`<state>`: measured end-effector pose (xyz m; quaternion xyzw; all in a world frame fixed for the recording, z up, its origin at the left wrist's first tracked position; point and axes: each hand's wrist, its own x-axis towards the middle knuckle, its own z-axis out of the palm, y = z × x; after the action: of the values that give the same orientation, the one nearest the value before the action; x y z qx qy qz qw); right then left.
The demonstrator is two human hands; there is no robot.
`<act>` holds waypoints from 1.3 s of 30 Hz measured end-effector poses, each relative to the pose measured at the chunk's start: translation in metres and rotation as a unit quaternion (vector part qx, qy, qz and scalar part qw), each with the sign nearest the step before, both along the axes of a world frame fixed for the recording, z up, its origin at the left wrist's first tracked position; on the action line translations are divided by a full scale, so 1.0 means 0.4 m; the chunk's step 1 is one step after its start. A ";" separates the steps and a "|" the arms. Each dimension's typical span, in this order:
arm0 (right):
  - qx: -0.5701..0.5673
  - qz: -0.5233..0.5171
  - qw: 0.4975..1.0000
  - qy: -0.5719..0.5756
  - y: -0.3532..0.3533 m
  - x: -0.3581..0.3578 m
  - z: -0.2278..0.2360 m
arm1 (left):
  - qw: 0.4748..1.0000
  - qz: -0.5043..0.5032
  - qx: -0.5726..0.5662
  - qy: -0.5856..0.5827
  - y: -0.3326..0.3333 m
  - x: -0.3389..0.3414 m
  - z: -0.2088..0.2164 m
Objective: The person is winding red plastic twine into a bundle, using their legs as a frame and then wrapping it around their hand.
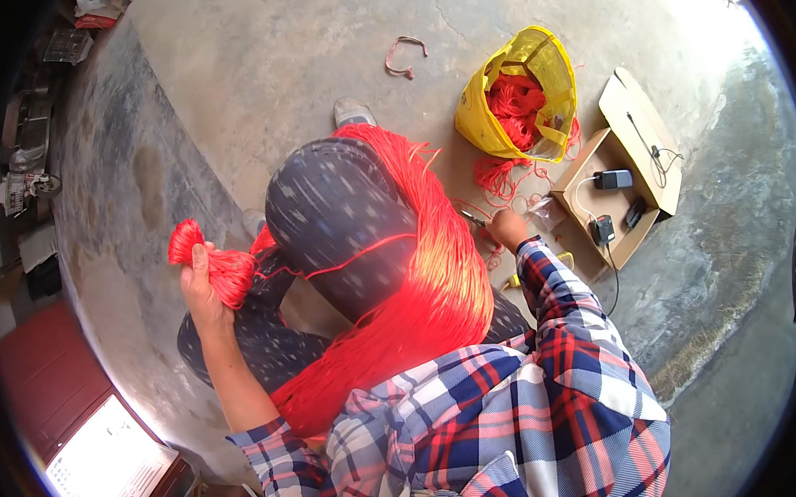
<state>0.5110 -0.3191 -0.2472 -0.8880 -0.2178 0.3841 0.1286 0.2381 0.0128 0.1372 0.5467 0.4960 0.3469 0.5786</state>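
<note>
My left hand [202, 291] is closed around a folded bundle of red cord [230, 275], out to the left of my knees. Loose strands run from it toward my raised knee. A long, thick hank of red cord [437, 259] drapes over that knee and across my lap. Away to the right of the hank, my right hand [508, 228] grips a small tool with a pointed metal tip [472, 217]; its handle is hidden in the fingers, so I cannot tell its exact kind. Thin red strands lie on the floor around this hand.
A yellow bag [475, 119] holding red cord stands ahead on the right. Beside it sits an open cardboard box [628, 236] with black adapters [612, 179] and cables. A yellow item [565, 258] lies near my right forearm. A short cord piece [391, 56] rests on the concrete.
</note>
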 end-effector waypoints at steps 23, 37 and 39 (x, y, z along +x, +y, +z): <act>0.005 0.099 0.991 0.089 0.029 -0.034 0.104 | 0.997 0.035 -0.047 -0.053 0.002 -0.032 0.002; 0.523 -0.262 0.739 0.334 0.197 0.043 0.583 | 0.936 -0.137 -0.070 -0.316 0.018 -0.079 0.056; 0.555 -0.178 0.752 0.310 0.212 0.048 0.683 | 0.932 -0.122 -0.064 -0.334 0.009 -0.078 0.056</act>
<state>0.5301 -0.2341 0.0262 -0.5158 -0.1793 0.4199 0.7250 0.2070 0.0165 0.1597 0.4173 0.2248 0.4033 0.7828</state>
